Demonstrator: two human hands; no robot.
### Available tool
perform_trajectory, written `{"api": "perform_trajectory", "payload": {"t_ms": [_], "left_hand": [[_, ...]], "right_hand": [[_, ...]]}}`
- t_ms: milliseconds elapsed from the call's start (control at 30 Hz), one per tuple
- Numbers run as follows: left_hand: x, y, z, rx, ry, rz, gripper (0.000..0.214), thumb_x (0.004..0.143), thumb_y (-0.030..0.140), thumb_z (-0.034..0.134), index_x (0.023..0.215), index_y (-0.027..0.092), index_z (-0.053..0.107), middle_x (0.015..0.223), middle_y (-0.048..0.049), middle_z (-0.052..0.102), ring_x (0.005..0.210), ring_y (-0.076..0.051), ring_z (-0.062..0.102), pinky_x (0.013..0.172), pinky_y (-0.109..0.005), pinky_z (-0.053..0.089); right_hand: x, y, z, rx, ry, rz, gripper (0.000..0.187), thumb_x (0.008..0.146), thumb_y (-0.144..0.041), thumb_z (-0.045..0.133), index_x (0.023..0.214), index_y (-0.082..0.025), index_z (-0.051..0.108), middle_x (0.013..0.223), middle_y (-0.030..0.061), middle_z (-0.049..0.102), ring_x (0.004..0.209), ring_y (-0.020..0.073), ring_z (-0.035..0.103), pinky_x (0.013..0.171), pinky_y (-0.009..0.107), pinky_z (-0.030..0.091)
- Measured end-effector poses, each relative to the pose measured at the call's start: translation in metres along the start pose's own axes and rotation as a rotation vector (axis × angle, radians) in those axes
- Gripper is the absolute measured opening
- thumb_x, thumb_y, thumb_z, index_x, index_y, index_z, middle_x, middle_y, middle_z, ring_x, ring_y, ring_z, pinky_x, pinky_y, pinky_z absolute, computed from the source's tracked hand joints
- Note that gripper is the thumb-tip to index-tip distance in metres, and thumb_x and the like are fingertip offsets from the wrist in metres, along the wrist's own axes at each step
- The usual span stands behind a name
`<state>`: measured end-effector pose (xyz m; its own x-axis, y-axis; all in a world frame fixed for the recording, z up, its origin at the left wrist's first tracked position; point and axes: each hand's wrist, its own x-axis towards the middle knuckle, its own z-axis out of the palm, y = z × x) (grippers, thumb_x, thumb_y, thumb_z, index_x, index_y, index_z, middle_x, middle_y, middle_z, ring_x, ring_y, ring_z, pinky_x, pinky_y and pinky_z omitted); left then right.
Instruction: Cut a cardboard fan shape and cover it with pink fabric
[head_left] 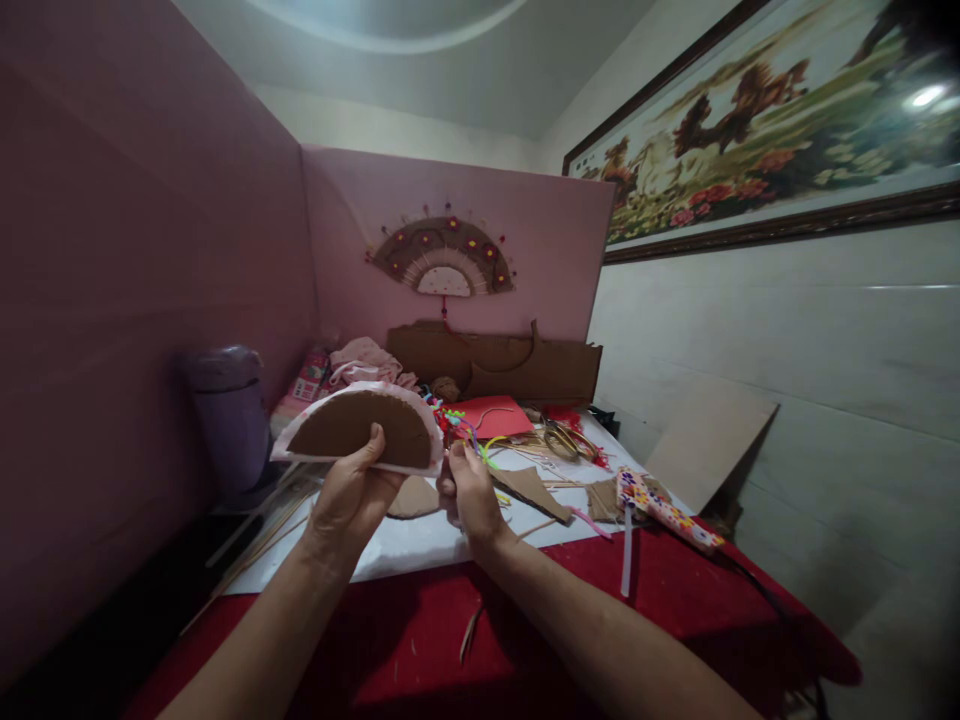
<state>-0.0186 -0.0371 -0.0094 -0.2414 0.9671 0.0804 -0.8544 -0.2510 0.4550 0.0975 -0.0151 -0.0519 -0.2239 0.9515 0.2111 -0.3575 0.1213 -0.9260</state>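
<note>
Cardboard half-disc point(341, 428) gripped by L fingers point(370, 448); R fingers point(450, 484) curled, can't tell if holding s/th; pink pkg label point(308, 386) blurry.

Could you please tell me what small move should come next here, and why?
I'd probably press down the pale edging at the right corner of the half-round cardboard piece, because the right hand is beside that corner while the left hand grips the piece.
</note>
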Motion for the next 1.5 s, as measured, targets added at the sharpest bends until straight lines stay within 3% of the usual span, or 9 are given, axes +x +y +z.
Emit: {"api": "perform_trajectory", "payload": {"t_ms": [333,667,900,1233,1500], "left_hand": [[-0.0006,-0.0018,-0.0004,0.028,-0.047,-0.023,0.035,0.086,0.003,0.045,0.112,0.019,0.063,0.091,-0.0048,0.074,0.081,-0.015,0.068,0.096,-0.039,0.045],[0.0006,-0.0004,-0.0015,-0.001,-0.007,-0.003,0.034,0.085,0.002,0.046,0.109,0.016,0.064,0.091,-0.0062,0.073,0.082,-0.016,0.068,0.095,-0.039,0.046],[-0.0002,-0.0010,-0.0015,0.020,-0.048,-0.022,0.037,0.085,0.003,0.046,0.113,0.020,0.063,0.091,-0.0052,0.073,0.081,-0.016,0.068,0.095,-0.040,0.045],[0.0011,0.0004,-0.0014,0.013,0.003,-0.001,0.035,0.085,0.002,0.047,0.111,0.019,0.063,0.091,-0.0043,0.074,0.081,-0.014,0.068,0.095,-0.039,0.046],[-0.0002,-0.0005,-0.0006,-0.016,-0.041,-0.041,0.041,0.085,0.002,0.045,0.119,0.021,0.059,0.096,-0.0059,0.073,0.084,-0.016,0.068,0.096,-0.040,0.045]], "right_hand": [[-0.0011,-0.0008,0.0013,-0.061,-0.019,-0.007,0.049,0.075,-0.069,0.045,0.078,-0.020,0.041,0.049,-0.0115,0.031,0.036,0.0026,0.020,0.034,0.014,0.016],[-0.0003,-0.0011,0.0000,-0.022,-0.017,0.028,0.051,0.073,-0.072,0.044,0.076,-0.021,0.039,0.049,-0.0110,0.032,0.035,0.0025,0.021,0.033,0.014,0.015],[-0.0020,-0.0029,0.0009,-0.055,-0.035,0.021,0.052,0.073,-0.072,0.044,0.079,-0.020,0.042,0.049,-0.0113,0.031,0.036,0.0025,0.019,0.033,0.014,0.015],[0.0009,-0.0025,-0.0014,0.004,0.002,0.035,0.051,0.070,-0.071,0.049,0.074,-0.021,0.037,0.049,-0.0107,0.034,0.035,0.0024,0.022,0.033,0.014,0.014],[-0.0018,-0.0035,0.0000,-0.031,-0.032,0.040,0.049,0.073,-0.068,0.049,0.075,-0.021,0.041,0.048,-0.0108,0.032,0.036,0.0026,0.019,0.033,0.015,0.013]]}}
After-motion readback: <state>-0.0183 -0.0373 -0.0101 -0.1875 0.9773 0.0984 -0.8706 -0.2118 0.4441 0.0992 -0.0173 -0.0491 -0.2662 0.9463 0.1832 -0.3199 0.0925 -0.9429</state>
